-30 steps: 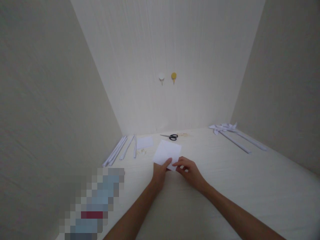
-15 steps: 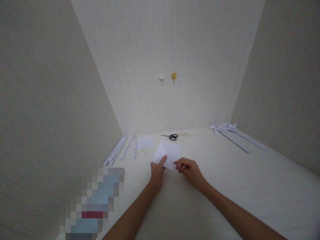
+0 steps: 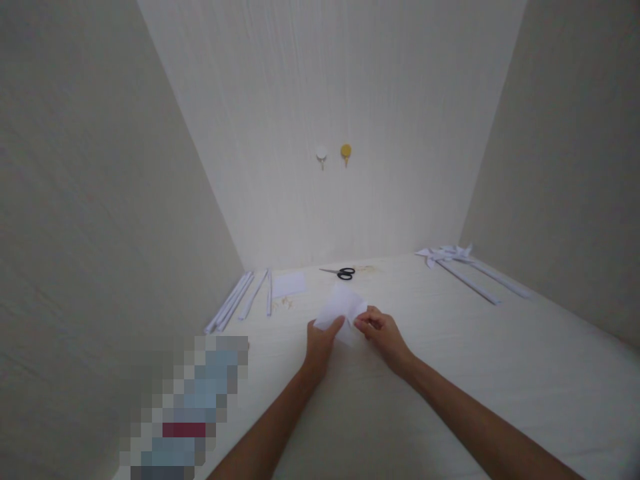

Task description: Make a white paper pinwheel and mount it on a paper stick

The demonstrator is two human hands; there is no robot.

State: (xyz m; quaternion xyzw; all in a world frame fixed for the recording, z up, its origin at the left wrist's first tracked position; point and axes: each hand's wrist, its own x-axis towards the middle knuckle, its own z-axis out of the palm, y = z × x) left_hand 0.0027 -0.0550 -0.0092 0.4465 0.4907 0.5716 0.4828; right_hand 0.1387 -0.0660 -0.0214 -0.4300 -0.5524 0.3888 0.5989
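A creased white sheet of paper (image 3: 338, 305) is held up off the table between my two hands. My left hand (image 3: 321, 340) grips its lower left part, with the thumb on top and the fingers underneath. At the right edge of the paper, my right hand (image 3: 383, 333) pinches a corner between thumb and fingertips. The paper's near side is slightly blurred, so its folds are hard to make out. Beyond the paper, black-handled scissors (image 3: 345, 273) lie with blades pointing left.
Rolled white paper sticks (image 3: 233, 303) and a flat white sheet (image 3: 290, 285) lie at the left, near small yellowish bits (image 3: 284, 303). Paper pinwheels (image 3: 445, 255) on sticks rest at the back right. A yellow hook (image 3: 346, 152) and a white hook (image 3: 321, 155) hang on the wall.
The paper has turned and shifted slightly right in my hands, and its right side now bends up. My left thumb moved right; my right hand rose slightly with the corner.
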